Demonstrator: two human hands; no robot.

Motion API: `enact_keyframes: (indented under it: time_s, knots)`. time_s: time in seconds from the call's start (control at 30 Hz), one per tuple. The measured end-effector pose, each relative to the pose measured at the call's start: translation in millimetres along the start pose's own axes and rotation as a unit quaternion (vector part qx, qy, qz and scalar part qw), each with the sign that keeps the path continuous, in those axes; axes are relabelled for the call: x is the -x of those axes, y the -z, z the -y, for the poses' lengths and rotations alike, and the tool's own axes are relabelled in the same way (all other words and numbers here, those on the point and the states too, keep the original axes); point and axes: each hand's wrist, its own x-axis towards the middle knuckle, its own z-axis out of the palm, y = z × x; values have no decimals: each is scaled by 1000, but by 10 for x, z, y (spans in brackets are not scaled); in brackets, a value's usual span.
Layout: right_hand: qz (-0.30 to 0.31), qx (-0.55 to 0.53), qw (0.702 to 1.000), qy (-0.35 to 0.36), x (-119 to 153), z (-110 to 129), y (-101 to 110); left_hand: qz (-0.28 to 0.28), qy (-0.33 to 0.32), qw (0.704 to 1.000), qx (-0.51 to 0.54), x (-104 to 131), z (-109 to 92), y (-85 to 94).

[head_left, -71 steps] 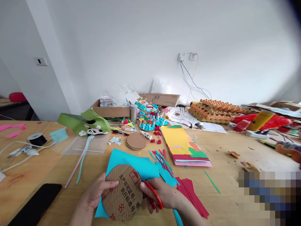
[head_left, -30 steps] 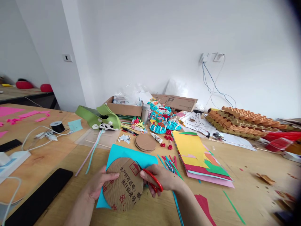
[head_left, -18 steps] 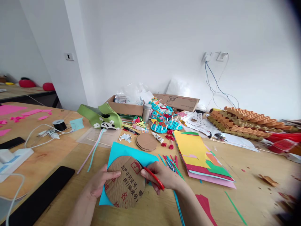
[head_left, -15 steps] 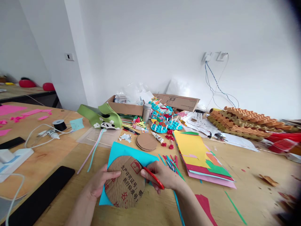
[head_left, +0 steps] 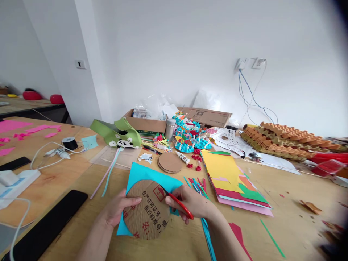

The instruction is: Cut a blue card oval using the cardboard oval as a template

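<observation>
A round brown cardboard disc [head_left: 145,212] with printed characters lies against a sheet of blue paper [head_left: 152,175]. My left hand [head_left: 118,206] pinches both at their left side, thumb on top of the cardboard and fingers underneath. In my right hand [head_left: 189,203] is a pair of red-handled scissors [head_left: 179,205], held at the disc's upper right edge, where the blades meet the blue paper. The blade tips are partly hidden. Part of the paper's right side has been cut away along the disc's edge.
More cardboard discs [head_left: 170,163] lie beyond the paper, near a glue bottle [head_left: 182,157]. Stacked coloured sheets [head_left: 223,170] and paper strips [head_left: 199,186] are on the right. A long black object [head_left: 49,224] and a power strip [head_left: 19,186] sit at left.
My hands, the paper and the disc have shifted slightly right in view. The scissors remain at the disc's upper right edge, their handles a little farther right.
</observation>
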Motion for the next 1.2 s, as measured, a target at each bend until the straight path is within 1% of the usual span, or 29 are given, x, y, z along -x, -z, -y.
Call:
enact_keyframes:
  time_s: [0.17,0.37,0.5,0.57,0.67,0.73,0.83,0.97,1.07,1.2]
  knots:
    - [32,20,999,-12,27,37,22,12,19,1000,-5,-1,17,18]
    - [27,11,1000,-4,16,31,13,-2,16,1000,-8,-17,34,44]
    - [8,6,1000,-2,11,43,-3,8,12,1000,8,-12,26,28]
    - [-11,12,1000,3,4,35,-8,1,11,1000,7,-9,19,18]
    - [-38,34,998,23,-8,9,-2,-11,15,1000,5,-11,12,11]
    - [-42,56,997,30,-9,2,9,-8,20,1000,12,-16,13,14]
    - [-26,81,996,28,9,20,25,17,21,999,19,-25,21,23]
    - [17,49,999,3,47,64,35,46,18,999,14,-25,30,30]
    - [41,26,999,-10,66,90,37,54,23,998,12,-16,32,27]
    - [52,24,998,-5,70,101,36,58,27,998,17,-11,29,15]
